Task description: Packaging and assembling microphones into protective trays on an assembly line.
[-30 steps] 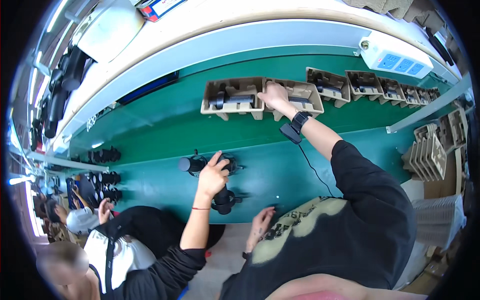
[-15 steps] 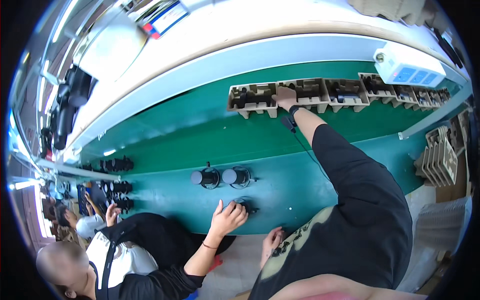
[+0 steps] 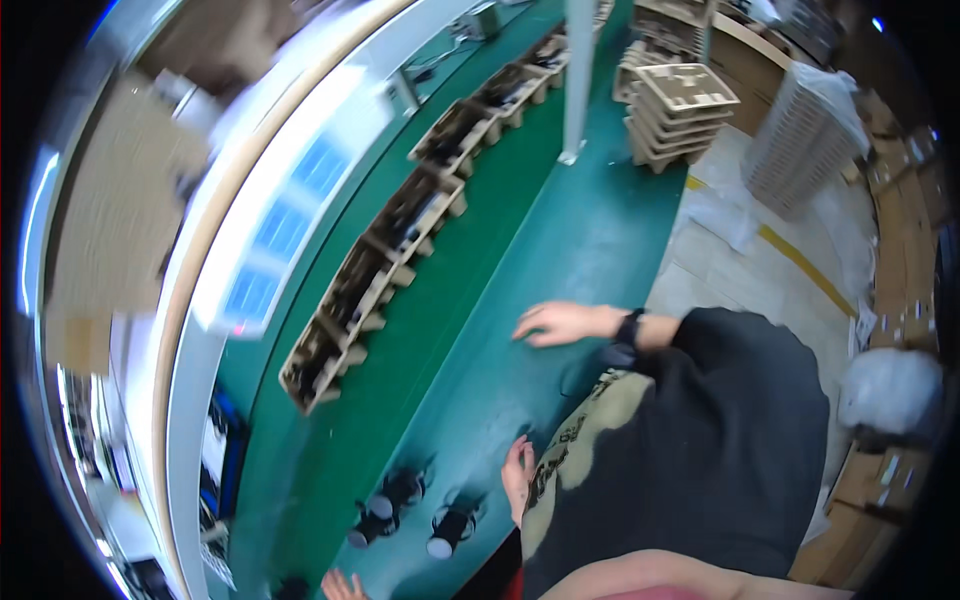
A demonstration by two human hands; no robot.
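Sitting upright near the green bench's (image 3: 560, 250) front edge, small black canisters (image 3: 450, 522) look rigid, light, best gripped round the body. Left hand (image 3: 517, 478) rests flat, empty, just beside them; right hand (image 3: 560, 322) lies spread open farther along.

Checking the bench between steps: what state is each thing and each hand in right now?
Right hand: open, flat on the green table, grip empty.
Left hand: at the table edge, holding nothing.
Cardboard trays: in a row, loaded with dark parts.
Black parts: standing loose, untouched.
Tray stack: piled, empty.
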